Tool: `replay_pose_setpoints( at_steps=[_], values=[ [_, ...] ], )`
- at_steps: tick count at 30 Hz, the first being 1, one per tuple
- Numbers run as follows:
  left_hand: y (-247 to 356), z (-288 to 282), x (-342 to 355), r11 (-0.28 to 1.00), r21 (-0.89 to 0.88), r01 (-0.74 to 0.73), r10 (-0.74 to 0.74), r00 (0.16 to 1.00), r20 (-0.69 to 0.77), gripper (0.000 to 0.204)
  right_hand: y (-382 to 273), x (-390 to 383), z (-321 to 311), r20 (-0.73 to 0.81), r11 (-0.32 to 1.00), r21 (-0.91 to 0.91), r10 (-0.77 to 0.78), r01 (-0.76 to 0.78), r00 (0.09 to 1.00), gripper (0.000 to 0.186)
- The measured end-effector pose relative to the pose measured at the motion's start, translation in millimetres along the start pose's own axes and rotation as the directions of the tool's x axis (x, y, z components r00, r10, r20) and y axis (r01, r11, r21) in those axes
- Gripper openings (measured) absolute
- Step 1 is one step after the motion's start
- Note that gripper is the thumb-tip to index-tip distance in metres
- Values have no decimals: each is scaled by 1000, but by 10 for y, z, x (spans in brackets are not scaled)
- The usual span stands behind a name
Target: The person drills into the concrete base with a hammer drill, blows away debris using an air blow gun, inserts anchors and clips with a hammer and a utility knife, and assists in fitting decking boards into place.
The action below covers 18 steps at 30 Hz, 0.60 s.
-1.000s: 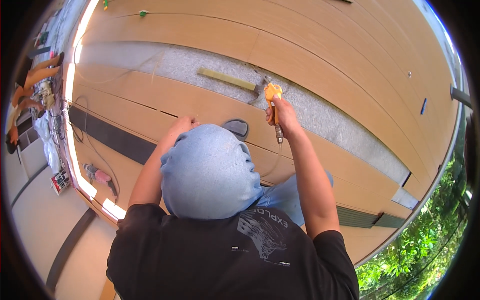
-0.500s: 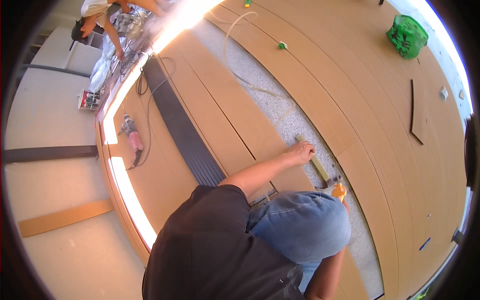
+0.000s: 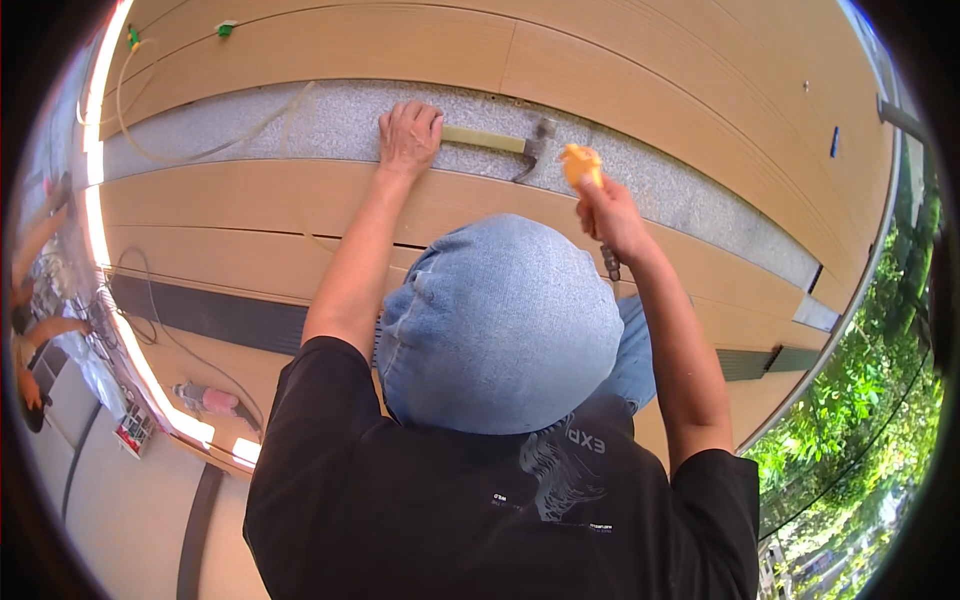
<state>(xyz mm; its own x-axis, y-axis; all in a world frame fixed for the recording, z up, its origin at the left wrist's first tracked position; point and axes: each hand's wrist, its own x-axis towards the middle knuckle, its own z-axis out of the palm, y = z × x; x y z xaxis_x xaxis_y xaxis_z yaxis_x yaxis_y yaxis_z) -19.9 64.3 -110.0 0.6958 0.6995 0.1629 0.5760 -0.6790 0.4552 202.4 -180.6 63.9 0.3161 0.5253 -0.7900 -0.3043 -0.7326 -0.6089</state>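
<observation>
My left hand (image 3: 408, 135) reaches forward onto a grey gritty strip (image 3: 300, 125) between tan boards. It lies over the end of a hammer (image 3: 490, 141) with a yellow-green handle, fingers curled down on it. The hammer's metal head points right, close to my right hand. My right hand (image 3: 608, 212) is raised in a fist around a tool with an orange handle (image 3: 579, 163); its dark end sticks out below the fist. My blue cap (image 3: 500, 320) and black shirt fill the lower middle and hide the floor under me.
Tan floor boards (image 3: 640, 60) run across the view, with a dark slotted strip (image 3: 210, 315) lower left. A thin cord (image 3: 170, 155) loops over the boards. A pink power tool (image 3: 208, 400) lies lower left. Another person's arms (image 3: 35, 330) show at the left rim. Greenery (image 3: 860, 420) lies beyond the right edge.
The view has swung round. My left hand, which was reaching toward the hammer, now lies on its handle. My right hand still holds the orange-handled tool.
</observation>
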Motion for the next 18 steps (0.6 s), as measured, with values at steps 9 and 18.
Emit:
replay_pose_setpoints(
  at_steps=[9,18],
  values=[
    [150,66,-119,980,-172,-101,143,957,253,21,1,-11,453,121,934,-329,-107,141,987,41],
    [504,455,112,976,-218,-5,12,999,33,15,43,66,397,-104,990,-99,-111,100,988,37]
  ],
)
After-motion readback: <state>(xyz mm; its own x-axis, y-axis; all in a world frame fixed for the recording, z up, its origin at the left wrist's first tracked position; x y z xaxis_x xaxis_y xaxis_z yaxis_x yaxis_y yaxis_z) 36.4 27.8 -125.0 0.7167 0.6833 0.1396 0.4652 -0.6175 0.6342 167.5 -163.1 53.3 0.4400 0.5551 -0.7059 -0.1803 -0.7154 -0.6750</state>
